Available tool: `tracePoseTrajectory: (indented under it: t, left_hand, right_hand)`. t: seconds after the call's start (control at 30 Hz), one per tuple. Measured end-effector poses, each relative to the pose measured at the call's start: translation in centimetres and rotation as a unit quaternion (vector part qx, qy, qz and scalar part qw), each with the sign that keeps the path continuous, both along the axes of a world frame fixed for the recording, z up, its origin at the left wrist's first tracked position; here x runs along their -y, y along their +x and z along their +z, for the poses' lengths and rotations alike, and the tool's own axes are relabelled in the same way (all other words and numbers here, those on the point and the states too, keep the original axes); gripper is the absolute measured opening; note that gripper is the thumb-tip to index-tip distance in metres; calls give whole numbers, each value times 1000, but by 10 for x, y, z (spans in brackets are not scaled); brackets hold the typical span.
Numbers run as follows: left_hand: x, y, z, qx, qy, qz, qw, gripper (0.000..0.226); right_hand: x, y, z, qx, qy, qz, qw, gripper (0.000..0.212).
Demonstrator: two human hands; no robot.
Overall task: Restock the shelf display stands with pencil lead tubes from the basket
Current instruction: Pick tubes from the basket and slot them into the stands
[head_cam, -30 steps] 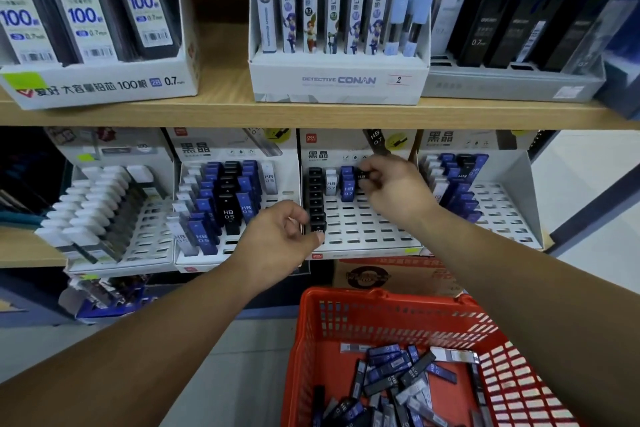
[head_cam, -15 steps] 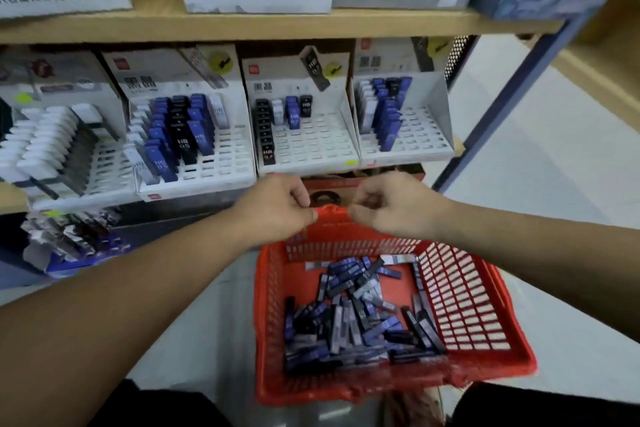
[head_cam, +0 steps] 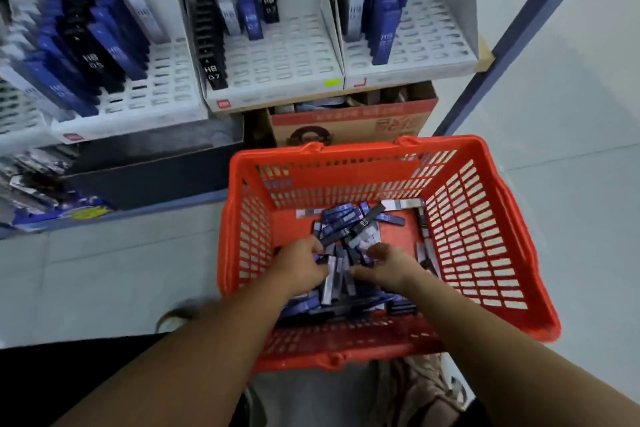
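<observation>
The pencil lead tubes (head_cam: 349, 225) lie in a loose pile on the bottom of the red basket (head_cam: 460, 236). Most are blue, some are black and a few are white. They point every which way.

Both hands are now down inside the basket, on top of the pile. Half a second ago they were higher up, close together over the far rim. A second ago the right one was up at the middle stand.

The left hand (head_cam: 301, 267) has its fingers bent down into the tubes, and a dark tube sticks out just past its fingertips. The picture is too blurry to tell if it grips that tube or only touches it. The right hand (head_cam: 388, 269) is just beside it, fingers bent over the tubes too. I cannot tell if it holds one.

The basket sits low in front of the person, on the pale floor (head_cam: 571, 149). Behind it is a brown cardboard box (head_cam: 349, 120).

Above the box is the middle stand (head_cam: 277, 55). It has one long black row at its left, and a white, a blue and a black tube at the back. Most of its slots are bare. The left stand (head_cam: 162, 80) has many blue and black tubes. The right stand (head_cam: 429, 35) has blue and white ones at its left side.

The view has tipped down, so the top shelf from before is gone.
</observation>
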State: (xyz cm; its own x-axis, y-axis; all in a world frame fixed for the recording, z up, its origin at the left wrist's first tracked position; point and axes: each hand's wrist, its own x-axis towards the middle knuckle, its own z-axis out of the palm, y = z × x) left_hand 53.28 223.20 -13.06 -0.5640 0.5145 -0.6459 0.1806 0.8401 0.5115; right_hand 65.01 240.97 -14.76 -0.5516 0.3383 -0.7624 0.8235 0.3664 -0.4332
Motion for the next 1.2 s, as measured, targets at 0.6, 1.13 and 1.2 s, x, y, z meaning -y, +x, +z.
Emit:
tracePoseTrajectory:
  t: [0.6,1.13,1.2]
  left_hand:
    - [-13,14,-80,-114,-169,77,976,105]
    - [-16,10,-95,-23,-64,149,986,71]
    - [-13,6,-96,-19,-45,163,985,58]
  right_hand:
    - [-8,-26,-66,36,35,-160,986,99]
    - [-12,-22,-51,-8,-84,-240,967,66]
    - [-10,-27,-53,5,-59,-220,974,62]
